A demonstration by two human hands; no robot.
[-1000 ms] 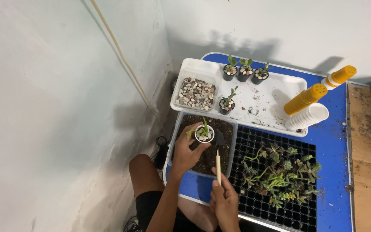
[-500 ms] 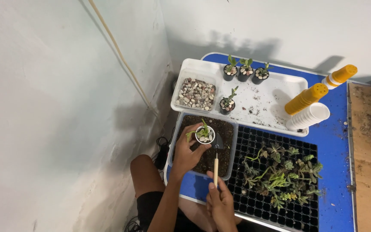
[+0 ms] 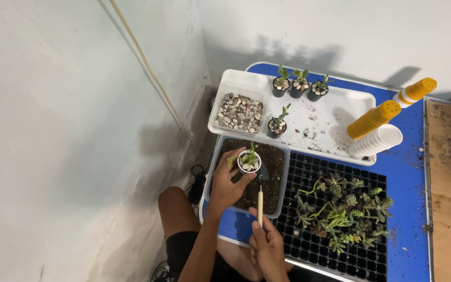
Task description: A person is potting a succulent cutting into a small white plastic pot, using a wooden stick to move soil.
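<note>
My left hand holds a small white pot with a green seedling and pebbles on top, above a clear tub of dark soil. My right hand grips a thin tool with a wooden handle. Its dark tip points up towards the pot and rests just beside it over the soil.
A white tray behind the tub carries several small potted seedlings and a box of pebbles. Stacked yellow and white pots lie at the tray's right end. A black cell tray with succulent cuttings sits on the blue table.
My right hand has moved left and up, bringing the tool's tip close to the pot. The left hand keeps the pot over the soil.
</note>
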